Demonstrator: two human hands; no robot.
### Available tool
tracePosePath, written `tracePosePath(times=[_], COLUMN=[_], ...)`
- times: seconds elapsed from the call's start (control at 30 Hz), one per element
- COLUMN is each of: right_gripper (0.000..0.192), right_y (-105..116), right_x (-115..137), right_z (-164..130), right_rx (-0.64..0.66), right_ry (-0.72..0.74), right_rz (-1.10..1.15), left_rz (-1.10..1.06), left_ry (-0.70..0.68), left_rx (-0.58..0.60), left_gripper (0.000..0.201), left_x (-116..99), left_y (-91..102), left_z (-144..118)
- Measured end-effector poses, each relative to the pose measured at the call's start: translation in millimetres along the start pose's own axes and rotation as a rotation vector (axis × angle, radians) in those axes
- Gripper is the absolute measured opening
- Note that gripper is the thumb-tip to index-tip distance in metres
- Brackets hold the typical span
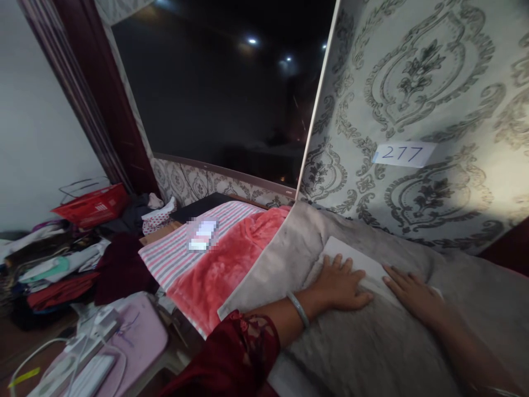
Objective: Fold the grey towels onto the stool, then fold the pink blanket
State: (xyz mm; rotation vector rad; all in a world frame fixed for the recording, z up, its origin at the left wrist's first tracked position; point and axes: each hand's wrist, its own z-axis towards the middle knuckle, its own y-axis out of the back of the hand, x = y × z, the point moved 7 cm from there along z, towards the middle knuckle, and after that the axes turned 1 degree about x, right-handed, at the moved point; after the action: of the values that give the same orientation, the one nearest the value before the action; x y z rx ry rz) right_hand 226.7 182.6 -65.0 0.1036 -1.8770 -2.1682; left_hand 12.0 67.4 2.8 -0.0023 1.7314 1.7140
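A flat white sheet, seemingly paper (351, 256), lies on a grey plush blanket (281, 270). My left hand (341, 284), with a bangle on its wrist, rests palm down with fingers spread, its fingertips on the sheet's near edge. Across from it, my right hand (411, 289) lies flat with fingers stretched out over the sheet's right part. Part of the sheet is hidden beneath both hands. Neither hand is wrapped around anything.
Left of the grey blanket lie a red plush cloth (231, 275) and a striped cloth (182, 259). A pink stool (144, 325) holds power strips and cables. Piled clothes (61, 270) and a red bag (93, 207) are farther left. A large television (223, 94) stands behind.
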Motion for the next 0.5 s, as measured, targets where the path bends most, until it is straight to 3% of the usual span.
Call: tracePosePath(times=[0.2,0.33,0.5], right_gripper=[0.066,0.065,0.072], right_y=[4.8,25.5,41.9], right_x=[8.3,20.9,32.8], right_z=[-27.4,-73.0,-114.9], right_rx=[0.151,0.125,0.125], right_ry=[-0.021,-0.17,-0.213], right_rz=[-0.019,0.079,0.18], left_rz=[0.025,0.087,0.194], left_ry=[-0.003,0.004,0.003], left_rx=[-0.038,-0.066,-0.036], left_gripper=[0.075,0.068,0.066], left_x=[0.9,0.5,0.5], left_y=[4.0,9.7,14.4], left_z=[3.3,4.6,13.3])
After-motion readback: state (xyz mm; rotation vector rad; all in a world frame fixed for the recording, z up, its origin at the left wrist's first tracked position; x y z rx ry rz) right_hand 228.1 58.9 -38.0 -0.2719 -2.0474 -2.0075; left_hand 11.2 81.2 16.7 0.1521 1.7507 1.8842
